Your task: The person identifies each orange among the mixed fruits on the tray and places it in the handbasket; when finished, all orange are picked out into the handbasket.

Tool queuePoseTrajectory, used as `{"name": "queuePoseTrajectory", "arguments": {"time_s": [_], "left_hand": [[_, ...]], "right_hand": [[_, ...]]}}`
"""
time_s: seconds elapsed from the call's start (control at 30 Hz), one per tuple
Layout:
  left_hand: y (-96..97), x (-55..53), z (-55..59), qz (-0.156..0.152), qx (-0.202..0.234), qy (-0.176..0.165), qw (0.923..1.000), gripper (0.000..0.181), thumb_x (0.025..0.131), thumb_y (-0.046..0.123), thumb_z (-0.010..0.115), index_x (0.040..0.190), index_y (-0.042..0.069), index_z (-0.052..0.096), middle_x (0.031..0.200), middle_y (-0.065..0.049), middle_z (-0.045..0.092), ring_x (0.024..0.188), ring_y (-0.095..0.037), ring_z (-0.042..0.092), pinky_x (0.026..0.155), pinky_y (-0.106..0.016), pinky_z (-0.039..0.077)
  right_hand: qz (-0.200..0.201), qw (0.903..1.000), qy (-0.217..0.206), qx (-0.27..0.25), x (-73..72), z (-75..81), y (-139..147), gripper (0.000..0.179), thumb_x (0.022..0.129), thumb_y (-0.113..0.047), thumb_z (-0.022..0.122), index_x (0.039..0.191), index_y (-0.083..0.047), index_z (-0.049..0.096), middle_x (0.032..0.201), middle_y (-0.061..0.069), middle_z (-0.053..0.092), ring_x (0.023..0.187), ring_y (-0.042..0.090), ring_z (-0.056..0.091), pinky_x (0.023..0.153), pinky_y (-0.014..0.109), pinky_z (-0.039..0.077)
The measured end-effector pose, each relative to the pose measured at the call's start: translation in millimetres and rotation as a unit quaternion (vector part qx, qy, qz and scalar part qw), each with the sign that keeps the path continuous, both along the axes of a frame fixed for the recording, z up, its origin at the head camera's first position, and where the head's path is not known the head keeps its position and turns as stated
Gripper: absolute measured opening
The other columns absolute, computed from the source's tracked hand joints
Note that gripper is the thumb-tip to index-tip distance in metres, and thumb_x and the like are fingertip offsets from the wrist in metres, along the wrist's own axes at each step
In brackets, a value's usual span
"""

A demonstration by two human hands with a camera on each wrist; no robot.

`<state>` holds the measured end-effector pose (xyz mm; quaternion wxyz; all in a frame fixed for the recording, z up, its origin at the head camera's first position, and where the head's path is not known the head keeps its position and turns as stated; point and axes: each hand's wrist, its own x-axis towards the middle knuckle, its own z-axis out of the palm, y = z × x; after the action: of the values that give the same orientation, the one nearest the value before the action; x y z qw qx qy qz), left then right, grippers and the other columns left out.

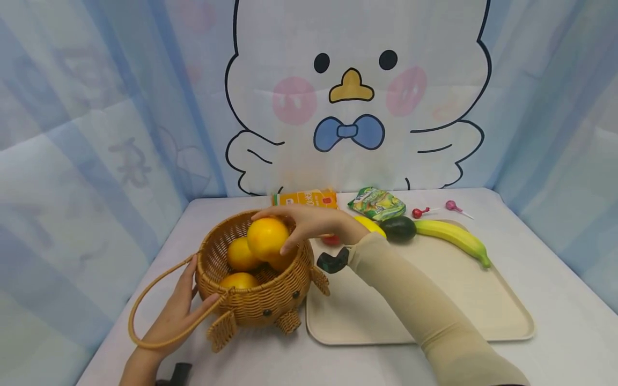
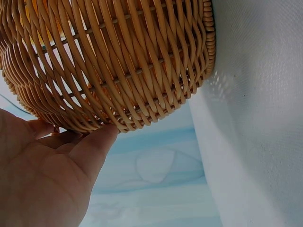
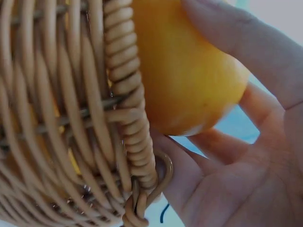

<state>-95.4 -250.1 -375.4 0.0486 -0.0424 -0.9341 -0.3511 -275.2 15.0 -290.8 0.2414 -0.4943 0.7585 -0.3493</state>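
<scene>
A brown wicker basket with an animal face holds several oranges, among them a front one and a left one. My right hand grips another orange between thumb and fingers, over the basket's opening. In the right wrist view, that orange is right at the woven rim. My left hand rests its fingers and thumb against the outside of the basket's left wall, spread apart. The thin handle droops to the left, across the left wrist.
A beige tray lies right of the basket, with a banana and a dark green avocado-like fruit toward its back edge. Behind are an orange packet, a green packet and two lollipops, one red, one pink.
</scene>
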Motion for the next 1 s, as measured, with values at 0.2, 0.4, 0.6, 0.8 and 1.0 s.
{"name": "queuePoseTrajectory", "arguments": {"time_s": [0.2, 0.4, 0.6, 0.8, 1.0], "left_hand": [[0.5, -0.5, 1.1, 0.004, 0.002, -0.006, 1.0, 0.09, 0.096, 0.04, 0.052, 0.15, 0.018, -0.017, 0.158, -0.019, -0.01, 0.143, -0.046, 0.007, 0.109, -0.065, 0.027], [0.3, -0.7, 0.9, 0.004, 0.001, -0.006, 1.0, 0.09, 0.096, 0.039, 0.052, 0.15, 0.017, -0.017, 0.158, -0.02, -0.009, 0.143, -0.046, 0.007, 0.108, -0.066, 0.027], [0.3, -1.0, 0.8, 0.005, -0.003, -0.006, 1.0, 0.09, 0.096, 0.04, 0.051, 0.15, 0.018, -0.017, 0.158, -0.019, -0.009, 0.143, -0.046, 0.007, 0.109, -0.065, 0.028], [-0.5, -1.1, 0.6, 0.003, 0.0, -0.003, 1.0, 0.09, 0.096, 0.039, 0.052, 0.15, 0.018, -0.017, 0.158, -0.02, -0.009, 0.143, -0.047, 0.008, 0.108, -0.065, 0.028], [-0.1, -1.4, 0.3, 0.0, 0.01, -0.011, 0.9999, 0.09, 0.096, 0.039, 0.052, 0.15, 0.019, -0.017, 0.158, -0.019, -0.01, 0.143, -0.046, 0.006, 0.11, -0.065, 0.027]], "right_hand": [[0.059, 0.9976, 0.005, 0.037, -7.0, 1.0, -9.1, 0.08, 0.074, -0.021, 0.081, 0.142, -0.032, 0.04, 0.145, -0.012, 0.04, 0.124, 0.009, 0.045, 0.106, 0.029, 0.043], [0.1, 0.9916, -0.038, 0.073, -11.9, 2.5, -15.8, 0.081, 0.073, -0.019, 0.081, 0.142, -0.03, 0.04, 0.145, -0.011, 0.039, 0.126, 0.009, 0.043, 0.107, 0.027, 0.043], [0.156, 0.9822, -0.046, 0.095, -18.8, 3.7, -21.7, 0.082, 0.075, -0.017, 0.079, 0.144, -0.026, 0.038, 0.148, -0.007, 0.037, 0.126, 0.011, 0.044, 0.106, 0.026, 0.043], [0.186, 0.9744, -0.031, 0.123, -23.6, 2.2, -31.8, 0.081, 0.075, -0.022, 0.079, 0.144, -0.031, 0.038, 0.15, -0.011, 0.034, 0.13, 0.007, 0.038, 0.111, 0.027, 0.038], [0.188, 0.9683, -0.043, 0.159, -24.6, 0.2, -39.3, 0.081, 0.074, -0.02, 0.08, 0.143, -0.032, 0.039, 0.152, -0.01, 0.031, 0.135, 0.007, 0.033, 0.113, 0.028, 0.037]]}}
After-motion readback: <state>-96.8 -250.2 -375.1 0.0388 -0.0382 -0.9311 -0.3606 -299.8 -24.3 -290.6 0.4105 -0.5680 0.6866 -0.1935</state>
